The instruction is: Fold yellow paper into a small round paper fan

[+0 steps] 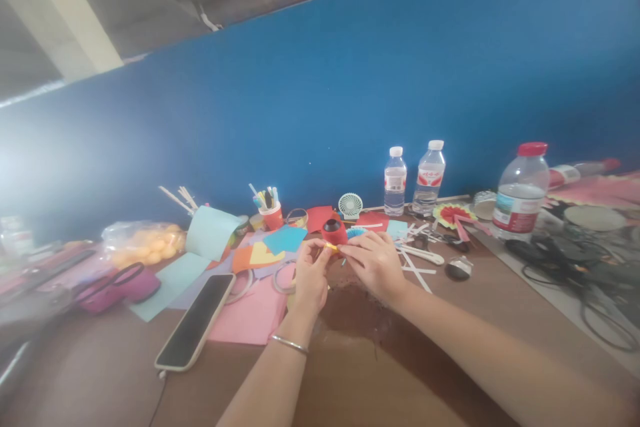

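Light floods in from my left, washing the blue wall (310,93) pale there while its far right corner falls dark. My right arm (445,327) throws a soft shadow on the brown table (345,373). Even my fingers (356,252) look slightly soft, and the cables (570,260) smear and stretch toward the edge.

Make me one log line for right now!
left hand: holding small yellow piece | right hand: at same piece | beyond: red object | left of hands: phone, pink paper
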Motion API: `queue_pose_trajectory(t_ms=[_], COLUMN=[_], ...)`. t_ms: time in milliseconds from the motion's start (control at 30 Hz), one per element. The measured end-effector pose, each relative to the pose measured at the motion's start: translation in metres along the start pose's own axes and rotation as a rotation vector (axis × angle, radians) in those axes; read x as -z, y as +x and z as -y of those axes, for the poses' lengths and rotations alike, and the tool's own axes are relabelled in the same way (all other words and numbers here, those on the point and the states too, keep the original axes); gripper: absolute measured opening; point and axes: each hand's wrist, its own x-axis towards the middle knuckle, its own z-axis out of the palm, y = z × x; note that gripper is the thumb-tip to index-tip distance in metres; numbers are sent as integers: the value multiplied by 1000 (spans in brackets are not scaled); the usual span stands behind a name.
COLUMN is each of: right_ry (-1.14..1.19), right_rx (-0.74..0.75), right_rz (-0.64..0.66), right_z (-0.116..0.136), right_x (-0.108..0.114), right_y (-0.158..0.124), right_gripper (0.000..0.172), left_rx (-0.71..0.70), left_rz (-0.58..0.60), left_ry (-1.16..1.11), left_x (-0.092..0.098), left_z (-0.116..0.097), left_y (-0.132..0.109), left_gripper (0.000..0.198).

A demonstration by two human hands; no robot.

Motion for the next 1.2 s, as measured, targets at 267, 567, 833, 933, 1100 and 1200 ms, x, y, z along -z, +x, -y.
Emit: queue_pose_trajectory(t_ms=[267, 567, 833, 933, 1100, 1200], right_ry=[6, 9, 14, 15, -6, -24], right_rx=[-8, -77, -51, -55, -25, 13], right_rz=[-23, 14, 86, 83, 74, 74], right_z=[-1, 0, 0, -1, -1, 0], right_x=[-1, -5, -5, -5, -4, -2], right_y=[-1, 0, 0, 0, -2, -2], right_gripper=[16, 19, 20, 19, 21, 22], left_rx=[-1, -9, -12, -10, -11, -16], left_rz=[-24, -18, -27, -31, -41, -55], left_ry=[19, 53, 78, 73, 61, 72], left_x=[-1, 1, 2, 1, 1, 1], left_z=[0, 2, 3, 2, 2, 2], left_y=[0, 0, 2, 1, 1, 1], left_gripper=[17, 16, 17, 16, 17, 17])
